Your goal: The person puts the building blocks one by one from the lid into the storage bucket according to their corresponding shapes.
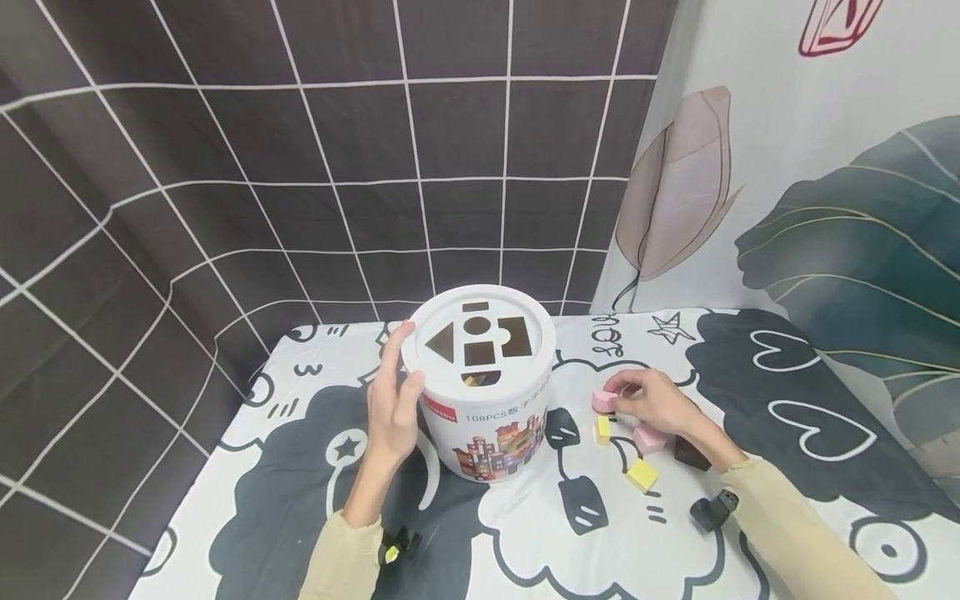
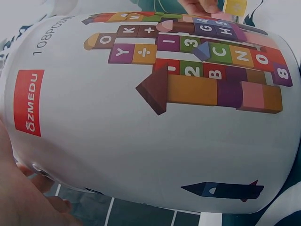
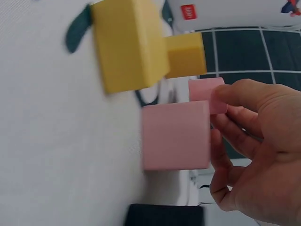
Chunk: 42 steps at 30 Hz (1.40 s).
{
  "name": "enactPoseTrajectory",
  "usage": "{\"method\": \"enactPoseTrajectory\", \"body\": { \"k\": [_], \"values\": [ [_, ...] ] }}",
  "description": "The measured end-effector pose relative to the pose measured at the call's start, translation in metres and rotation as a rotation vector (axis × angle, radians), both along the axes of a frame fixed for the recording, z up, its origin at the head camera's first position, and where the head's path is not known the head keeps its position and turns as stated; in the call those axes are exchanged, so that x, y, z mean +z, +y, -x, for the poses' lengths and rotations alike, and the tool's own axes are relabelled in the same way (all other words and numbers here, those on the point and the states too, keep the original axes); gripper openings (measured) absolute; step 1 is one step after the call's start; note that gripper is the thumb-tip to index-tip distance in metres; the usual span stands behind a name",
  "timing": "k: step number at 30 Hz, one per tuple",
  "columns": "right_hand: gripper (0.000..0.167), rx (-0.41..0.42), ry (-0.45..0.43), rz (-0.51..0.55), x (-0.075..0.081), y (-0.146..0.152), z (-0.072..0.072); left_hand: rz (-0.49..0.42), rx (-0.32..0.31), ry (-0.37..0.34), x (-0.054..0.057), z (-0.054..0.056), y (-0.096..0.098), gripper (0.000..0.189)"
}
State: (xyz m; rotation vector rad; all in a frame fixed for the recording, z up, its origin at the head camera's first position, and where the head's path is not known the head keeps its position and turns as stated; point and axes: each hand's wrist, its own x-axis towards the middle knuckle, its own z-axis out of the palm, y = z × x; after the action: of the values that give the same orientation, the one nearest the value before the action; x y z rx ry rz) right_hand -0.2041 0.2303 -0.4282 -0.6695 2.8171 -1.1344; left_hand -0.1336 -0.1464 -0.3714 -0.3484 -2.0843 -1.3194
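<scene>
A white toy-block bucket (image 1: 487, 433) stands upright, its lid (image 1: 442, 379) pierced with shaped holes. My left hand (image 1: 393, 408) holds its left side, thumb and fingers spread round the lid's rim; in the left wrist view, fingers (image 2: 49, 197) curl against the side. To the right of the bucket, my right hand (image 1: 648, 400) pinches a small pink block (image 3: 201, 94) between thumb and fingertips. Below that hand lies another pink block (image 1: 649, 437). Two yellow blocks are close by, one smaller (image 1: 603, 430) and one square-faced (image 1: 642, 475). A dark block (image 1: 691, 454) sits partly hidden under the right wrist.
A cloth with cartoon prints (image 1: 600, 550) covers the table. Behind the bucket hangs a dark curtain with white grid lines (image 1: 465, 133), and a leaf-printed white cloth (image 1: 750, 250) hangs at the right. Through the lid's front hole, something yellow (image 1: 474, 380) shows inside.
</scene>
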Motion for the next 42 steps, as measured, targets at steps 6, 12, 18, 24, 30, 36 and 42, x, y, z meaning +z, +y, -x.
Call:
{"method": "enactPoseTrajectory", "body": {
  "k": [6, 12, 18, 24, 30, 36, 42],
  "values": [
    [0.016, 0.014, 0.063, 0.036, 0.021, 0.0, -0.003, 0.002, 0.0, -0.002, -0.001, 0.0, 0.0, 0.061],
    [0.016, 0.007, 0.118, 0.072, 0.048, -0.001, -0.007, 0.0, -0.001, 0.003, -0.001, 0.001, -0.001, 0.061],
    [0.016, 0.005, 0.162, 0.087, 0.077, -0.007, -0.011, 0.002, 0.0, 0.002, -0.001, 0.001, -0.001, 0.061],
    [0.016, 0.055, 0.234, 0.113, 0.106, -0.019, -0.017, 0.004, 0.002, 0.003, -0.001, 0.001, -0.001, 0.06],
    [0.018, 0.112, 0.294, 0.14, 0.128, -0.035, -0.023, 0.008, 0.008, 0.006, 0.0, 0.001, -0.001, 0.059],
    [0.02, 0.182, 0.31, 0.159, 0.145, -0.054, -0.024, 0.007, 0.016, -0.001, 0.002, 0.0, -0.001, 0.058],
    [0.023, 0.253, 0.334, 0.221, 0.157, -0.068, -0.02, 0.007, 0.022, -0.015, 0.003, -0.001, 0.0, 0.059]
  ]
}}
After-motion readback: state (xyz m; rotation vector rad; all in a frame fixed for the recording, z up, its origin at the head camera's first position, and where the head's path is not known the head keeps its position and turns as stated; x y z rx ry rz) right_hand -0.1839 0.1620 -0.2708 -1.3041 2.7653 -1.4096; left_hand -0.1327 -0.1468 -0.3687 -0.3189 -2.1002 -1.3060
